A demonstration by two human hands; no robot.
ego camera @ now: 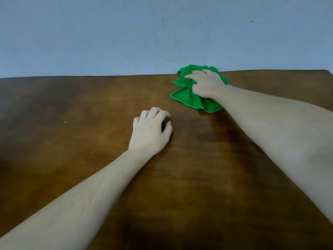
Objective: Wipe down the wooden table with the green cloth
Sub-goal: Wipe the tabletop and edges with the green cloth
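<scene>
The green cloth (191, 99) lies bunched on the wooden table (81, 123) at its far edge, right of centre, against the wall. My right hand (205, 83) presses down on top of it, fingers gripping the folds, arm stretched far forward. My left hand (151, 132) rests on the bare wood near the middle of the table, fingers curled under and holding nothing. A darker, damp-looking patch of wood lies between the two arms.
A pale blue wall (126, 33) rises directly behind the table's far edge. The table's right far corner (327, 71) shows at the right side of the view. A few pale specks mark the wood at the left.
</scene>
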